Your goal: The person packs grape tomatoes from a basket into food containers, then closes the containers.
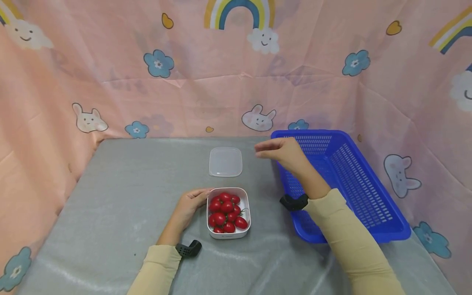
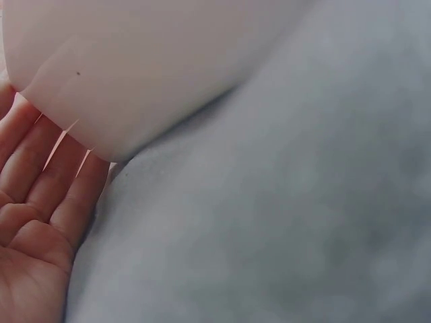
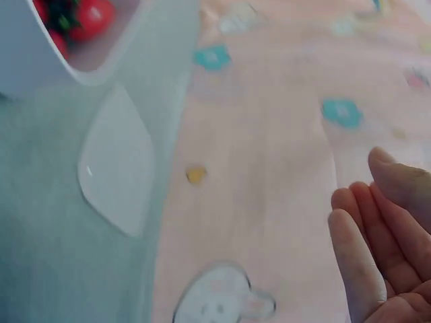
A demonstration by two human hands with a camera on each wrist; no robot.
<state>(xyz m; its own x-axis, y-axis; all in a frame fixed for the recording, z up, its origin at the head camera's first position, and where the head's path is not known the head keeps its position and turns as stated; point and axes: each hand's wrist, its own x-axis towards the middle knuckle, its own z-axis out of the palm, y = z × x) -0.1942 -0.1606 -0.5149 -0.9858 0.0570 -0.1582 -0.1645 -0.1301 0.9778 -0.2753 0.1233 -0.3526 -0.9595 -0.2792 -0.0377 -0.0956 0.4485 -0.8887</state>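
A white square container full of cherry tomatoes stands on the grey table in the head view. My left hand rests against its left side with the fingers fairly straight; in the left wrist view the fingers lie along the white wall. Beyond the container, a clear square lid lies flat. My right hand is raised to the right of the lid, over the near-left rim area of the blue basket. Its fingers are relaxed, with nothing between them in the right wrist view.
The blue perforated basket fills the right side of the grey cloth-covered table. A pink patterned curtain hangs behind the table and along both sides. Each wrist wears a black band.
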